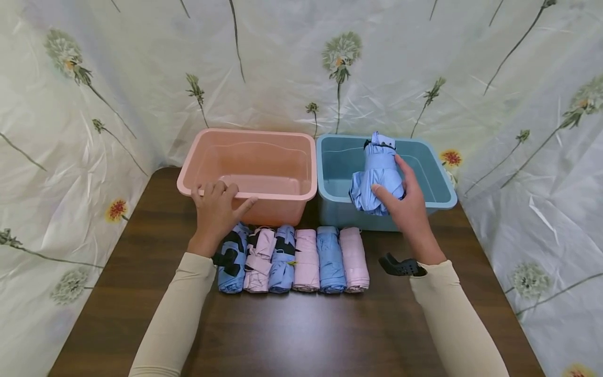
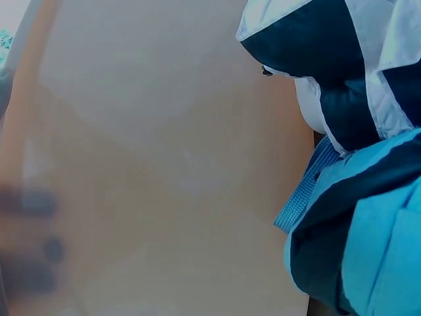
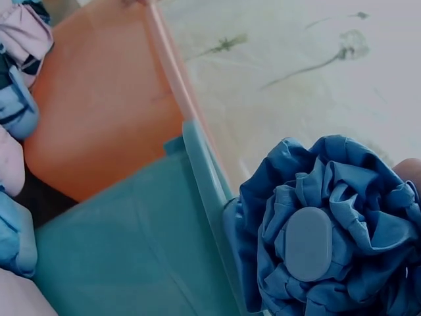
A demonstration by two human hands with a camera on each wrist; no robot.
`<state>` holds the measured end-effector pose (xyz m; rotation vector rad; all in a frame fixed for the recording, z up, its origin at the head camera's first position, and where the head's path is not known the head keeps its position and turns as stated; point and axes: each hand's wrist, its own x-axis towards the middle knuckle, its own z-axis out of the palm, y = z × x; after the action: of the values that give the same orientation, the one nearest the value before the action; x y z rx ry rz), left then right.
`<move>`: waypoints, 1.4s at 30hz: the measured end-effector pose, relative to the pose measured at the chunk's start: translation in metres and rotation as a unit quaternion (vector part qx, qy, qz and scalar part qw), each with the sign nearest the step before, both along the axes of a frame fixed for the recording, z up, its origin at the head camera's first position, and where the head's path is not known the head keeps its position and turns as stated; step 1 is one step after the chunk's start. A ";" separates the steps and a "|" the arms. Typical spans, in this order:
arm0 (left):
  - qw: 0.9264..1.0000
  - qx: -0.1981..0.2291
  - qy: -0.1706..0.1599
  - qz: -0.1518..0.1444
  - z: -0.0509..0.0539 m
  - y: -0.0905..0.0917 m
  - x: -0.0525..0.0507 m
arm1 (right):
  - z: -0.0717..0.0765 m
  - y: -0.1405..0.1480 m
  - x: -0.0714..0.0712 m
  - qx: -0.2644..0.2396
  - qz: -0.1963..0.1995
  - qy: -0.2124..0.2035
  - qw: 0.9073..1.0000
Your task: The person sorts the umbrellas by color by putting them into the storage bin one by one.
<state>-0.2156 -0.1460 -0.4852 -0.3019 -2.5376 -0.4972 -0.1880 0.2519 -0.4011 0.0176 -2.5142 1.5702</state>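
A folded blue umbrella (image 1: 377, 173) is held by my right hand (image 1: 411, 209) above the blue-green bin (image 1: 358, 217), thumb on one side and fingers on the other. The right wrist view shows the end of that umbrella (image 3: 308, 243), with its oval cap, beside the bin's rim. My left hand (image 1: 215, 209) rests on the front rim of the pink bin (image 1: 278, 209), fingers over the edge. In the left wrist view the pink bin's wall (image 2: 171, 158) fills the middle, and blurred fingers (image 2: 29, 204) show at the left edge.
Several rolled umbrellas, blue and pink in turn, lie side by side in front of the bins, from a blue one (image 1: 232, 277) to a pink one (image 1: 354, 259). The brown table (image 1: 301, 335) extends toward me. A floral sheet (image 1: 282, 63) hangs behind the bins.
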 end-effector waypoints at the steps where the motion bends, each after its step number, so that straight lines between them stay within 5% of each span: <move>1: 1.000 0.000 -0.002 0.000 0.000 0.000 0.000 | -0.001 0.000 -0.003 -0.002 -0.001 0.000 1.000; 11: 1.000 0.001 -0.004 0.003 0.000 0.001 0.001 | -0.006 -0.006 -0.040 0.018 -0.022 0.018 0.999; 19: 1.000 -0.002 -0.007 -0.004 -0.004 0.005 0.000 | -0.019 -0.002 -0.065 -0.026 -0.014 -0.010 1.000; 27: 1.000 -0.006 0.010 0.004 -0.002 -0.002 -0.002 | -0.020 -0.008 -0.090 0.000 -0.013 -0.027 1.000; 42: 1.000 -0.010 0.010 0.003 -0.003 -0.001 0.000 | -0.027 -0.007 -0.100 0.050 -0.014 -0.113 0.992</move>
<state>-0.2161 -0.1473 -0.4883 -0.3052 -2.5236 -0.4650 -0.2880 0.2451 -0.4277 -0.1935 -2.7498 1.5096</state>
